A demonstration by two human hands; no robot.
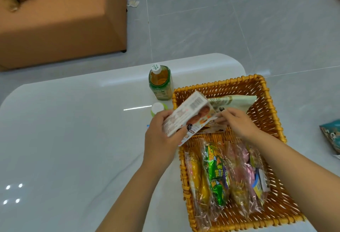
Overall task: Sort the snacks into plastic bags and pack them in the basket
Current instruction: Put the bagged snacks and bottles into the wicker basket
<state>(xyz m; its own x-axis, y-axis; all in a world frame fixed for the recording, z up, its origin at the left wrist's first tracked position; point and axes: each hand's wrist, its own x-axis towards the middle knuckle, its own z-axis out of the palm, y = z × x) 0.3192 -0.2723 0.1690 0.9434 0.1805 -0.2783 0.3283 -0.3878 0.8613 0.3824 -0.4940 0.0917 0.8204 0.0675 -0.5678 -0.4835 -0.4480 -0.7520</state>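
A yellow wicker basket (266, 103) stands on the right side of the white table (73, 139). In its near half lie clear plastic bags of snacks: a yellow pack (197, 176), a green pack (217, 173) and pink and mixed sweets (246, 174). A pale snack pouch (233, 102) lies in its far half. My left hand (161, 139) grips a white biscuit box (191, 114) over the basket's left rim. My right hand (237, 123) pinches a flat snack packet (213, 128) just under that box.
A green tea bottle (161, 82) and a small green-lidded cup (157, 108) stand left of the basket's far corner. A teal snack bag (332, 136) lies at the right edge. A brown ottoman (64, 20) sits on the grey floor beyond the table.
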